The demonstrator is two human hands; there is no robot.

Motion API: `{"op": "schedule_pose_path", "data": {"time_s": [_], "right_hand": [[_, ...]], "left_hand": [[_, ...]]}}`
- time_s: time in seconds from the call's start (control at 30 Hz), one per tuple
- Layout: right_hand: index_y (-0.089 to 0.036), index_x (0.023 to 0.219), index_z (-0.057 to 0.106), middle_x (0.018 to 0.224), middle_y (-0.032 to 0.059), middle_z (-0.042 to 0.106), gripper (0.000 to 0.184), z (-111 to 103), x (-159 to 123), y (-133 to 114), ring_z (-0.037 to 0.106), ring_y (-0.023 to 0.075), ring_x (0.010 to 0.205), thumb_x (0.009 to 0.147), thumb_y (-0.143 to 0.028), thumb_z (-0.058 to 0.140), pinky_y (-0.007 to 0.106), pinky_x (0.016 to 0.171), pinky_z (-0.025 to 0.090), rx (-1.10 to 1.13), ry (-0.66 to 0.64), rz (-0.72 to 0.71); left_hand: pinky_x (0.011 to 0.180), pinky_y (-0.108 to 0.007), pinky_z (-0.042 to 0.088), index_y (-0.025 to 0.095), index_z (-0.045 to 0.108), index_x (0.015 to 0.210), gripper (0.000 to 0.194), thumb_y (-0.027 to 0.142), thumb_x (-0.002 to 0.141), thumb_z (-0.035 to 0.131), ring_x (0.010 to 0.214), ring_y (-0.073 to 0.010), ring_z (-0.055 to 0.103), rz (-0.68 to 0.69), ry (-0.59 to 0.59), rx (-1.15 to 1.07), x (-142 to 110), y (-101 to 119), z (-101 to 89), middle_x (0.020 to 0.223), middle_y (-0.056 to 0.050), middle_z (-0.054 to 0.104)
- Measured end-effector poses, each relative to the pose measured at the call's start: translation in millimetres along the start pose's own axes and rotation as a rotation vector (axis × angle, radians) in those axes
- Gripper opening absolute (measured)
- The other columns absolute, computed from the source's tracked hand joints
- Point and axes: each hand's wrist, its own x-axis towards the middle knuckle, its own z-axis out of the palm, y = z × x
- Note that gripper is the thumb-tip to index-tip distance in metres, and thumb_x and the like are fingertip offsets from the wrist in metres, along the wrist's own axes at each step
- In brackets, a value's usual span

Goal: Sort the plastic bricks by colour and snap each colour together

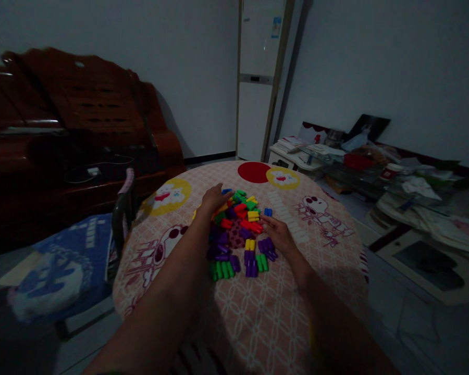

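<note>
A pile of small plastic toy blocks in red, green, yellow, blue and purple lies on the round table. My left hand reaches over the pile's far left side, fingers stretched out next to a blue block. It hides part of the yellow and orange blocks beneath it. At the right edge, my right hand has its fingers extended beside the red blocks; whether they touch is hard to see. Nearer me are purple blocks, green blocks and a yellow block. A blue block lies apart at right.
The table has a pink patterned cloth. On the left are a chair with a blue cover and a wooden sofa. A cluttered glass-topped cabinet stands at right, a tall white appliance behind.
</note>
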Motion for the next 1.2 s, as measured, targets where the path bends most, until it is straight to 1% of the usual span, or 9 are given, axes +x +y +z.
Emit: {"op": "schedule_pose_path", "data": {"time_s": [0.13,0.23,0.37,0.57,0.7,0.8,0.9,1.0,1.2], "right_hand": [[-0.02,0.123,0.069,0.116,0.0081,0.075,0.042,-2,0,-1,0.07,0.0245,0.108,0.085,-0.035,0.062,0.041,0.096,0.055,-0.07,-0.026,0.005],[-0.021,0.123,0.069,0.117,0.0076,0.075,0.042,-3,-1,-2,0.07,0.0237,0.108,0.085,-0.036,0.062,0.04,0.096,0.055,-0.086,-0.025,0.013],[-0.021,0.122,0.069,0.114,0.0077,0.076,0.043,-1,-2,-4,0.071,0.0235,0.104,0.082,-0.037,0.064,0.04,0.094,0.056,-0.05,-0.002,0.018],[-0.017,0.099,0.075,0.094,0.0085,0.078,0.038,-8,3,-12,0.073,0.0242,0.083,0.073,-0.043,0.065,0.04,0.079,0.059,-0.025,0.209,0.012],[-0.016,0.093,0.074,0.085,0.0086,0.077,0.036,-24,6,-14,0.072,0.0225,0.073,0.073,-0.043,0.061,0.038,0.071,0.059,-0.02,0.376,-0.036],[-0.015,0.09,0.073,0.082,0.0089,0.076,0.036,-35,7,-14,0.07,0.0206,0.069,0.072,-0.043,0.06,0.036,0.068,0.059,-0.011,0.472,-0.047],[-0.014,0.087,0.072,0.078,0.0086,0.075,0.036,-39,7,-12,0.069,0.0192,0.065,0.07,-0.043,0.06,0.035,0.064,0.058,-0.01,0.503,-0.04],[-0.014,0.086,0.072,0.076,0.0084,0.074,0.037,-38,7,-11,0.068,0.0188,0.063,0.069,-0.044,0.06,0.035,0.063,0.058,-0.011,0.505,-0.025],[-0.014,0.091,0.072,0.08,0.0096,0.075,0.04,-36,7,-10,0.069,0.0206,0.067,0.07,-0.045,0.059,0.037,0.068,0.059,-0.064,0.477,0.018]], "left_hand": [[0.099,-0.04,0.049,0.01,0.048,0.142,0.077,0.057,0.082,0.064,0.126,-0.0361,0.057,-0.031,-0.193,0.057,14,13,2.2,0.141,-0.022,0.057],[0.099,-0.034,0.049,0.016,0.052,0.14,0.071,0.039,0.076,0.075,0.123,-0.0306,0.06,0.183,-0.244,0.068,14,24,2.1,0.139,-0.016,0.061],[0.101,-0.031,0.048,0.017,0.054,0.139,0.065,0.021,0.076,0.071,0.12,-0.0252,0.062,0.456,-0.265,0.064,-4,37,-1.8,0.136,-0.01,0.063],[0.106,-0.036,0.044,0.018,0.052,0.141,0.061,0.028,0.083,0.068,0.126,-0.0273,0.056,0.718,-0.213,0.054,-71,57,3.0,0.14,-0.013,0.058],[0.101,-0.038,0.047,0.022,0.056,0.135,0.059,0.039,0.081,0.072,0.125,-0.029,0.055,0.899,-0.253,0.047,-130,75,20.0,0.145,-0.013,0.051],[0.105,-0.049,0.041,0.026,0.063,0.123,0.048,0.044,0.08,0.073,0.126,-0.0326,0.051,1.012,-0.23,0.099,-163,86,34.4,0.14,-0.011,0.054],[0.109,-0.055,0.035,0.026,0.066,0.118,0.031,0.033,0.087,0.063,0.127,-0.0311,0.049,1.003,-0.172,0.148,-169,88,44.5,0.135,-0.01,0.057],[0.112,-0.059,0.03,0.024,0.066,0.119,0.03,0.026,0.092,0.053,0.127,-0.031,0.049,0.873,-0.087,0.206,-149,77,44.4,0.133,-0.011,0.058],[0.111,-0.059,0.033,0.022,0.066,0.123,0.037,0.022,0.087,0.058,0.134,-0.0357,0.045,0.54,0.014,0.199,-87,37,10.8,0.145,-0.015,0.051]]}}
